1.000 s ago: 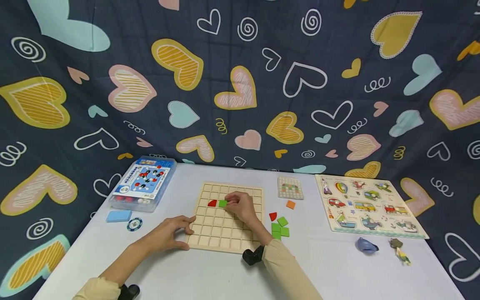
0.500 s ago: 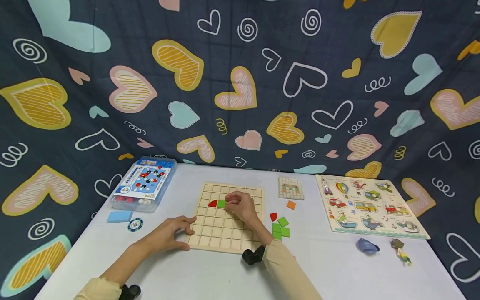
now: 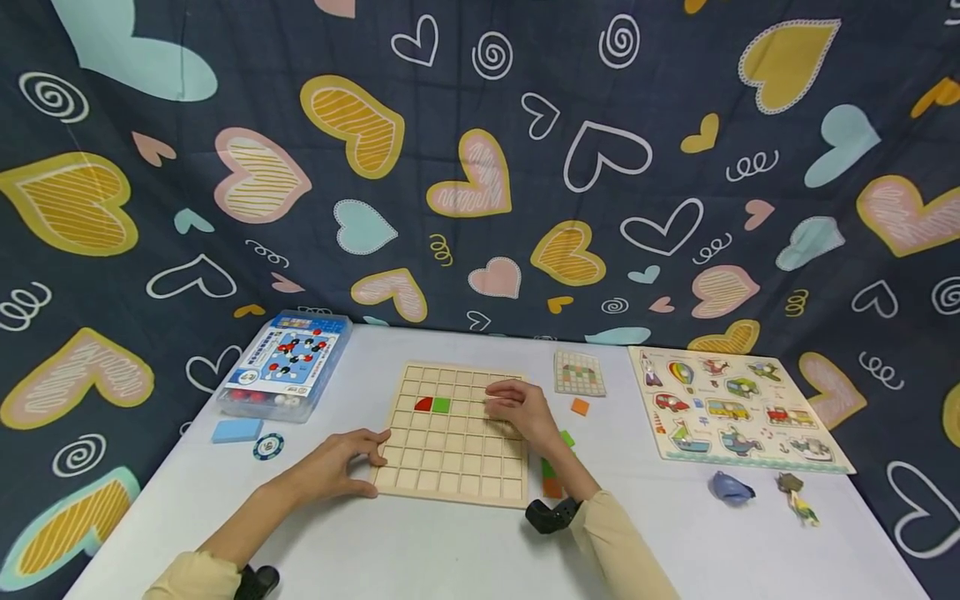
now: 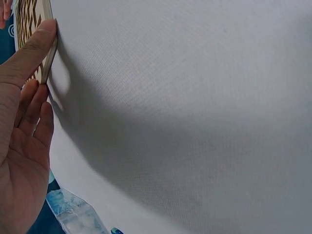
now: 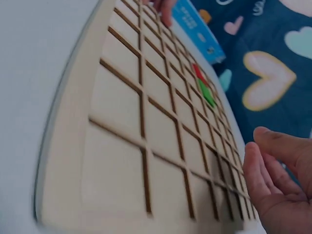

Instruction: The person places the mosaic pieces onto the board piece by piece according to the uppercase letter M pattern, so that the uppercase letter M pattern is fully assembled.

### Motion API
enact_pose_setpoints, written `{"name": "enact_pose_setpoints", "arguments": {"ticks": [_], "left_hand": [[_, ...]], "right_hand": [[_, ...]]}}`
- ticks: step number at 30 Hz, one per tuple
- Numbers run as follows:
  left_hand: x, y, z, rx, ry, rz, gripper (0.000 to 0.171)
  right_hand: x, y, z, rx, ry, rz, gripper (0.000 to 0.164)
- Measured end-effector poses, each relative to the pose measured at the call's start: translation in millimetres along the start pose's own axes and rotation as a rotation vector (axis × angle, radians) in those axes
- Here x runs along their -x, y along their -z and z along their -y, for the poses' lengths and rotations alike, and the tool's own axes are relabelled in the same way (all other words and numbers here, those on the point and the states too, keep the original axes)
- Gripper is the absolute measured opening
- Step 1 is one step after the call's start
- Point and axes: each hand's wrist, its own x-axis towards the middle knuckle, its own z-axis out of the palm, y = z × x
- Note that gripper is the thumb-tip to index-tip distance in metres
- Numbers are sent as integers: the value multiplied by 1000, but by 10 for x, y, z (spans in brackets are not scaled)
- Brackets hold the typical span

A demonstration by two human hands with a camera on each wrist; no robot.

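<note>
A square wooden grid board [image 3: 450, 461] lies on the white table. In one of its rows a red quarter-round tile [image 3: 423, 404] and a green square tile [image 3: 442, 405] sit side by side, also visible in the right wrist view. My left hand [image 3: 337, 468] holds the board's near left corner; the left wrist view shows thumb [image 4: 36, 44] and fingertips against the rim. Over the board's right side hovers my right hand [image 3: 523, 410], loosely bent and holding nothing. Beside that forearm lie green tiles [image 3: 567, 438], partly hidden, and an orange tile [image 3: 552, 487].
Behind the loose tiles stand a pattern card [image 3: 579, 374] and another orange tile [image 3: 580, 407]. A vehicle puzzle board [image 3: 738, 408] and small toys [image 3: 731, 488] are at right. A plastic kit box [image 3: 285, 367], blue block [image 3: 237, 431] and round chip [image 3: 268, 447] are at left.
My right hand has let go of the green square tile, which now sits in the grid beside the red one, and has moved right. My left hand stays at the board's corner.
</note>
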Motion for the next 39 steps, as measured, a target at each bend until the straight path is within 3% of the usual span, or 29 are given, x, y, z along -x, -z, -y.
{"name": "enact_pose_setpoints", "arguments": {"ticks": [9, 21, 29, 39], "left_hand": [[-24, 11, 6, -1, -4, 3, 30], [2, 27, -13, -23, -13, 0, 29], [12, 29, -22, -6, -2, 11, 28], [7, 1, -16, -24, -32, -10, 28]], "right_hand": [[176, 525, 40, 49, -37, -101, 34], [493, 1156, -94, 112, -21, -252, 34], [463, 1244, -206, 350, -131, -359, 33], [379, 1121, -239, 369, -116, -416, 28]]}}
